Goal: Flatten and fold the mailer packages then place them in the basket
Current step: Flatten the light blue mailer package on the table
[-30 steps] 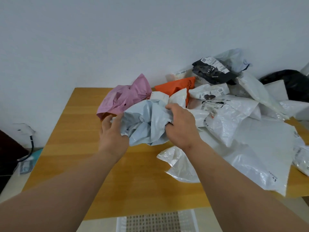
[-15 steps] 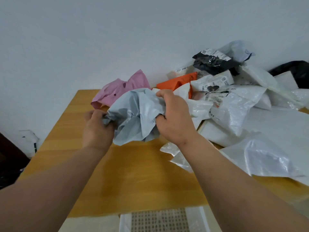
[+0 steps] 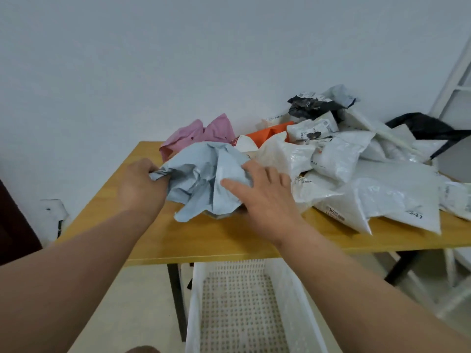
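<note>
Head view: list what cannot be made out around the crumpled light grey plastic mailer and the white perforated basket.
- Head view: the left hand grips the crumpled light grey plastic mailer; its fingertips are buried in the folds.
- The mailer's underside is hidden by its own bulk.
- White perforated basket: near end cut off by the bottom edge, far end under the wooden table.
- Label print on the white mailers is too blurred to read.

I seem to be in a plain room of a home or small office, used here for sorting parcels: a bare white wall (image 3: 178, 59) rises beyond my hands, a simple wooden counter (image 3: 204, 240) lies under them, crumpled mailer packages (image 3: 356, 159) pile to their right, and a white perforated basket (image 3: 244, 309) sits on the pale floor (image 3: 142, 296) below them
</note>
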A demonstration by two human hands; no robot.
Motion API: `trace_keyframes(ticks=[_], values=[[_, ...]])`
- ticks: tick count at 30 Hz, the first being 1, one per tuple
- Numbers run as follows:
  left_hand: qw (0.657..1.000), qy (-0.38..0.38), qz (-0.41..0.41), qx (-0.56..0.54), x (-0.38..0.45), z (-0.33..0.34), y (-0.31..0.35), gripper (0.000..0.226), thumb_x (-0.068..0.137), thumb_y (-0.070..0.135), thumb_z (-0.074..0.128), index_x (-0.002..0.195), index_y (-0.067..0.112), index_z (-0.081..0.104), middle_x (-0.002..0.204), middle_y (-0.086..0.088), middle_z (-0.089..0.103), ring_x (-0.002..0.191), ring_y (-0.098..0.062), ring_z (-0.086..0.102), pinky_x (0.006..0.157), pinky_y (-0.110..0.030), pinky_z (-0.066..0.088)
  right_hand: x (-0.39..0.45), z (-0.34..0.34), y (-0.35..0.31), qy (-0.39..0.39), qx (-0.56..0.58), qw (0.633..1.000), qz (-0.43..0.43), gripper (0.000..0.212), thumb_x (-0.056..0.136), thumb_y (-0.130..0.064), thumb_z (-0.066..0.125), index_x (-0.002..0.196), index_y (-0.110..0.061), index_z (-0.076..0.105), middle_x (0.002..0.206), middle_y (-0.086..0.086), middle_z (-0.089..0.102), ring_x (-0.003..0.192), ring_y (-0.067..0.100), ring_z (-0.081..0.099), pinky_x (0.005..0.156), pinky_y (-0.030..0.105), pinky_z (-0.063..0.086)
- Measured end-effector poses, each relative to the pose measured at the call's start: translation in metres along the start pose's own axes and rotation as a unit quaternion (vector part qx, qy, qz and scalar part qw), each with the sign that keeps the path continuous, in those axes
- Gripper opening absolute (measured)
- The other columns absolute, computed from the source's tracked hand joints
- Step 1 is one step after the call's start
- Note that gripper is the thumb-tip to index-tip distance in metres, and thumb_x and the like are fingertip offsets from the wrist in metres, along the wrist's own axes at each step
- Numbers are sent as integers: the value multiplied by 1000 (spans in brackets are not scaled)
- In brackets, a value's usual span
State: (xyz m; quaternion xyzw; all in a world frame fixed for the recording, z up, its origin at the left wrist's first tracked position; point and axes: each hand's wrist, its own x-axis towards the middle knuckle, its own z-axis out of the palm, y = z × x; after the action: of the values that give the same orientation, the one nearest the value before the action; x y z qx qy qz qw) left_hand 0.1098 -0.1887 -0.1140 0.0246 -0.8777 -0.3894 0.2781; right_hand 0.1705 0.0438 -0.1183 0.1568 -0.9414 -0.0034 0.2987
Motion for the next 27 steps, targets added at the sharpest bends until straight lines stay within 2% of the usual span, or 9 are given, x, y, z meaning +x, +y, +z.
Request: trace_keyframes(ticks=[3,6,12,15,16,18,23,25,27], values=[[1000,0,12,13,-5,-15,-9,12,88,16,63,80,9,57,76,-1,51,62,-11,45,50,-27,30,-2,-1,-7,-37,-6,999,26,34,90,-26,53,120,-41,56,146,0,30,122,31,35,96,39,15],[999,-6,14,34,2,-30,-23,14,89,15,61,79,6,57,75,-2,50,62,-17,45,52,-30,34,8,5,-8,-30,67,995,65,32,86,-18,60,113,-35,63,145,-4,36,125,26,38,99,37,15],[996,-29,24,77,17,-38,-62,11,93,8,54,97,6,64,98,-12,55,89,-30,51,73,-32,33,28,32,-2,58,246,958,135,30,81,-6,70,99,-30,75,130,-2,55,119,25,52,98,51,43],[997,-38,23,70,17,-35,-77,22,93,4,49,101,8,69,104,-11,59,96,-28,53,78,-30,35,35,31,-3,73,351,915,184,33,72,-9,63,62,-40,62,89,-16,59,84,13,56,75,38,47],[996,-44,19,69,15,-34,-80,25,94,3,47,103,9,70,107,-11,59,96,-25,51,80,-29,35,37,29,-5,69,385,900,193,25,68,-15,58,51,-33,52,71,-15,51,68,11,46,62,36,40],[995,-65,8,69,14,-30,-83,32,94,0,45,111,11,69,116,-10,57,99,-22,49,82,-28,35,36,28,-11,87,416,884,195,15,68,-24,50,54,-20,49,61,-6,45,62,12,36,56,37,33],[989,-91,-109,-41,18,-24,-77,61,88,-7,44,141,24,44,144,-7,42,117,-28,49,87,-34,42,13,32,-23,150,237,957,78,19,84,-28,49,87,-14,62,101,1,63,93,24,56,80,43,44],[978,-69,-148,-128,21,-22,-69,51,96,5,43,144,22,38,146,-5,41,122,-27,46,93,-36,40,7,32,-27,146,147,978,-11,19,86,-26,51,88,-11,63,112,6,64,106,27,58,91,42,39],[981,-66,-137,-122,22,-18,-63,48,100,27,46,146,19,35,150,-8,37,131,-30,41,104,-42,39,-1,33,-34,112,113,984,-81,13,82,-21,56,87,-12,64,110,6,66,109,26,59,101,43,36]])
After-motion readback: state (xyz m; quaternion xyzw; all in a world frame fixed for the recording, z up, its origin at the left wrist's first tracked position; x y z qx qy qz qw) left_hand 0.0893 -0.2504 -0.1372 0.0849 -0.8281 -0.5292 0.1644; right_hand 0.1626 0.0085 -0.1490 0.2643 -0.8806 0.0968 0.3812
